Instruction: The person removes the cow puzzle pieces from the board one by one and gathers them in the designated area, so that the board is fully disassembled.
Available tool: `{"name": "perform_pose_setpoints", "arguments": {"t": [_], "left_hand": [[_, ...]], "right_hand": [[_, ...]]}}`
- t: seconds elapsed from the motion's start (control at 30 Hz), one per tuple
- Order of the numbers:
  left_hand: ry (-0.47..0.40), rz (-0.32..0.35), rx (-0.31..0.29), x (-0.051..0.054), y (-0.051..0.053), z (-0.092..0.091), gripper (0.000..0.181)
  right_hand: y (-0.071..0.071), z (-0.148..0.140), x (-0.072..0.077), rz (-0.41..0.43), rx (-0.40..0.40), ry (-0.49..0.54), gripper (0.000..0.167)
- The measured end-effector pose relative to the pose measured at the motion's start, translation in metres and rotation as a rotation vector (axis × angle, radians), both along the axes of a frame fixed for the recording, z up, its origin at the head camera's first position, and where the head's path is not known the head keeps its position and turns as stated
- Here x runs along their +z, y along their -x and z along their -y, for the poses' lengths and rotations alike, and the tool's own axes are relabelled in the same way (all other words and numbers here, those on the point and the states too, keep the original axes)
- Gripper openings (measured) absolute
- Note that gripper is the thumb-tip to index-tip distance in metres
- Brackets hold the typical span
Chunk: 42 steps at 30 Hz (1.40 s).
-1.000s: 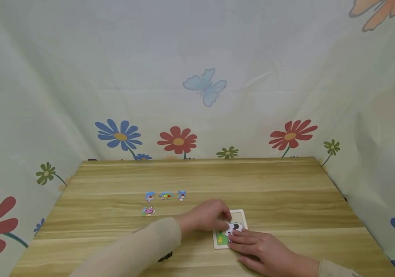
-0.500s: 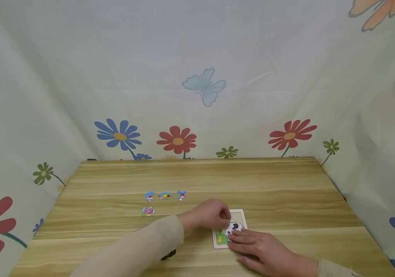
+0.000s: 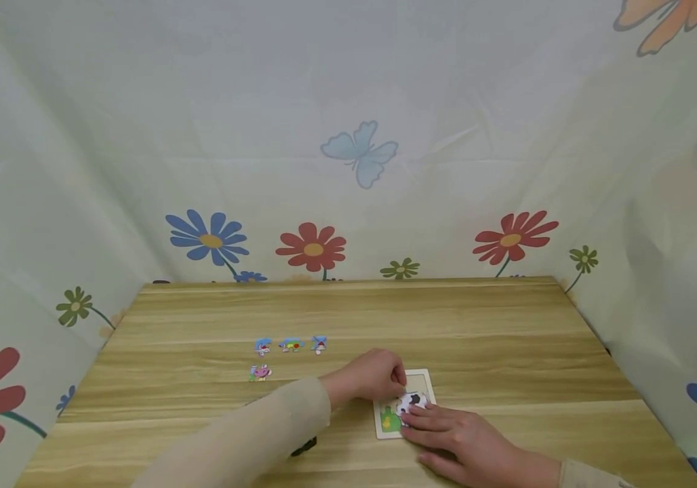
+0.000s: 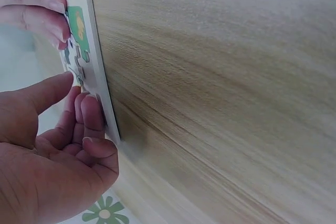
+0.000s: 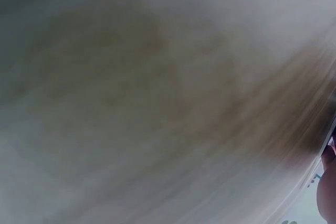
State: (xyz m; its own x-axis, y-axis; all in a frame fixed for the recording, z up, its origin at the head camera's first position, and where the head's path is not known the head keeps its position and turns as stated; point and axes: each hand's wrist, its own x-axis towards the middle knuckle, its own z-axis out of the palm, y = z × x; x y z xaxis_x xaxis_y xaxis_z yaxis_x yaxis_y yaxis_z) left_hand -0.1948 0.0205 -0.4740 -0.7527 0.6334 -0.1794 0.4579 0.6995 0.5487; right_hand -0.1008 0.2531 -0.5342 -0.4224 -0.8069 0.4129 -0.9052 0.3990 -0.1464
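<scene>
A small white-framed puzzle board (image 3: 422, 375) lies on the table in front of me, with a green patch and a black-and-white spotted picture on it. My left hand (image 3: 373, 376) reaches over the board's left side; in the left wrist view its thumb and forefinger pinch the edge of a small puzzle piece (image 4: 79, 81), mostly hidden by the fingers. The other fingers of that hand are curled. From the right, my right hand (image 3: 467, 437) rests its straight fingers on the spotted part (image 3: 414, 400) of the picture, covering some of it. The right wrist view is mostly blurred tabletop.
Several loose colourful puzzle pieces (image 3: 291, 345) lie at the left middle of the wooden table (image 3: 476, 325). One pink piece (image 3: 261, 372) sits nearer me. A dark object (image 3: 304, 446) shows beside my left sleeve. Flower-printed cloth (image 3: 361, 217) surrounds the table's back and sides.
My left forearm has shifted slightly right, and its fingers have moved a little on the board. The right hand stays in nearly the same place.
</scene>
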Motion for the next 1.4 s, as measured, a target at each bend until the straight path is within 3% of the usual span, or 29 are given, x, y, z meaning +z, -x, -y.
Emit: {"name": "perform_pose_setpoints", "arguments": {"t": [0.33, 0.77, 1.07, 1.27, 1.4], "left_hand": [[-0.030, 0.032, 0.041, 0.002, -0.003, 0.000, 0.012], [-0.156, 0.113, 0.113, -0.005, -0.003, -0.002, 0.015], [-0.209, 0.226, 0.171, -0.008, 0.000, 0.001, 0.014], [-0.267, 0.261, 0.220, -0.005, 0.005, 0.009, 0.010], [-0.293, 0.275, 0.218, 0.001, 0.012, 0.019, 0.007]], "right_hand": [[0.000, 0.000, 0.002, 0.012, 0.001, -0.008, 0.045], [0.001, -0.002, 0.002, -0.029, 0.031, -0.006, 0.046], [-0.001, -0.001, 0.003, -0.017, 0.011, -0.020, 0.046], [-0.001, -0.001, 0.002, -0.022, 0.013, -0.012, 0.046], [-0.001, -0.002, 0.003, -0.018, 0.009, -0.014, 0.046]]}}
